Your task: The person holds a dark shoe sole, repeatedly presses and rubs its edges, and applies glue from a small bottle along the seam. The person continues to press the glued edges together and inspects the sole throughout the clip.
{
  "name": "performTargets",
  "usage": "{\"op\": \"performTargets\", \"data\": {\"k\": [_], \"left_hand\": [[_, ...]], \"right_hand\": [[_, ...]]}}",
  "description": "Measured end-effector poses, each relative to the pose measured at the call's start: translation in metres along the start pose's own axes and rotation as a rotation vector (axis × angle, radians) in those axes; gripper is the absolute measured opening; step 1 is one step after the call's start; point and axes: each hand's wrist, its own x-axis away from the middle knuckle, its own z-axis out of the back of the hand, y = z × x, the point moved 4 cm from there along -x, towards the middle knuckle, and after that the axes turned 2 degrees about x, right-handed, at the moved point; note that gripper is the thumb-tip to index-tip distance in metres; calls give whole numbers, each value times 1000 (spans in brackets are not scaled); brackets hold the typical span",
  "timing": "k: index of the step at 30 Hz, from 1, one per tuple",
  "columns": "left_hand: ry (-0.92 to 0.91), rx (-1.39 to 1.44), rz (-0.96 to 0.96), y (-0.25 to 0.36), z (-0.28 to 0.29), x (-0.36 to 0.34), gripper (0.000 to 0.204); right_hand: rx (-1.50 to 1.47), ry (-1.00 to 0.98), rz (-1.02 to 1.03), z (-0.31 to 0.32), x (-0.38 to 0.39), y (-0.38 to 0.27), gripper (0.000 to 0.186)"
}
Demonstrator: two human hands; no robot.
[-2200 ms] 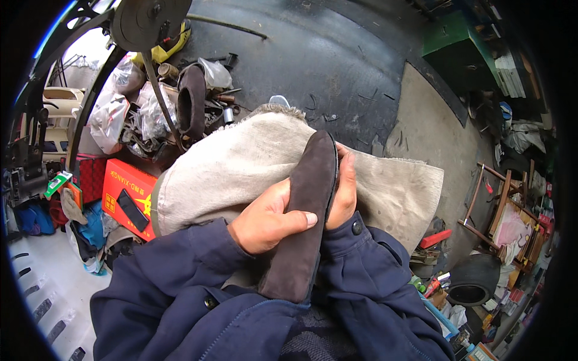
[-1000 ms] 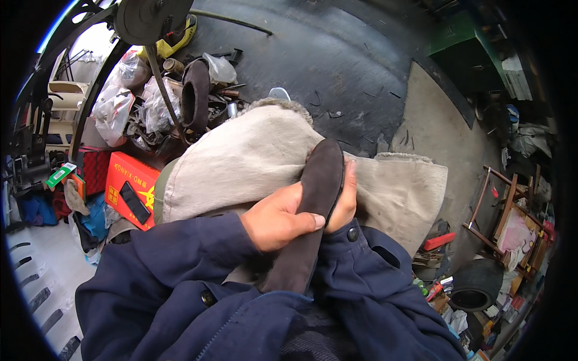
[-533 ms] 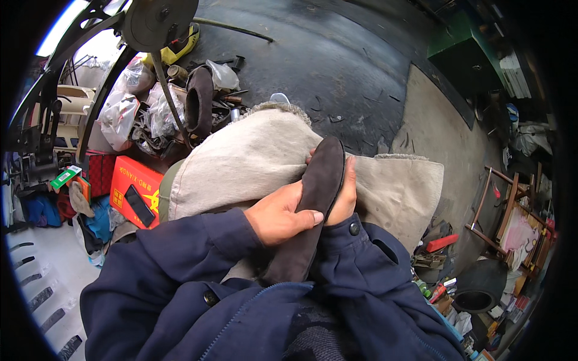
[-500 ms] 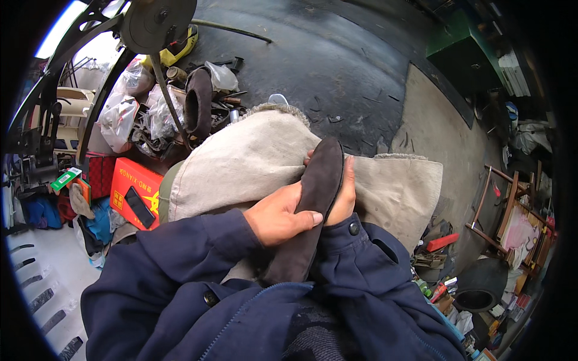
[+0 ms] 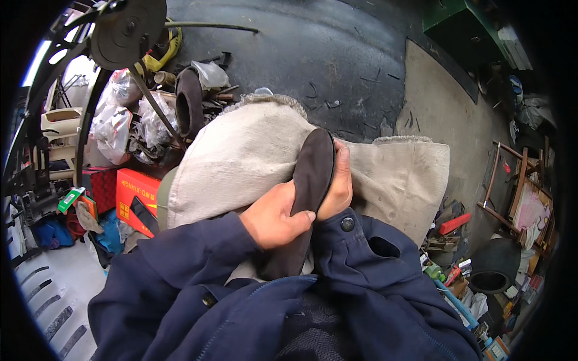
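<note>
A long, dark brown sole-shaped piece with a suede-like surface stands lengthwise between my hands. My left hand is closed round its left side, thumb lying across its face. My right hand grips it from the right, partly hidden behind it. Beneath lies a pale canvas cloth with frayed edges over my lap; the lower end of the piece reaches my navy jacket.
A black iron machine rises at upper left, beside plastic bags, a dark boot, and a red box carrying a phone. At right are wooden stools, a tyre-like black roll and assorted clutter.
Both hands and the brown piece sit slightly higher and further left than half a second ago, with the grip unchanged. The view has shifted a little.
</note>
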Motion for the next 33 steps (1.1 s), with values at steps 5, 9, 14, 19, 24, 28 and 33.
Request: {"op": "performTargets", "data": {"k": [5, 9, 14, 19, 24, 28, 33], "left_hand": [[21, -53, 57, 6, 0, 1, 47], [-1, -72, 113, 9, -4, 4, 45], [12, -54, 126, 10, -8, 7, 43], [3, -113, 103, 5, -4, 0, 44], [20, -61, 144, 3, 1, -2, 44], [4, -77, 197, 2, 0, 1, 45], [-1, -84, 149, 4, -2, 3, 45]], "right_hand": [[-65, -17, 36, -4, -1, 4, 47], [-418, -62, -185, -7, 2, 24, 60], [-273, -65, -58, -3, 5, 26, 55], [504, 238, 514, -6, 14, -3, 42], [221, 167, 235, -8, 4, -7, 45], [-91, 112, 37, -7, 5, -4, 49], [-49, 114, 61, -5, 6, -1, 48]]}}
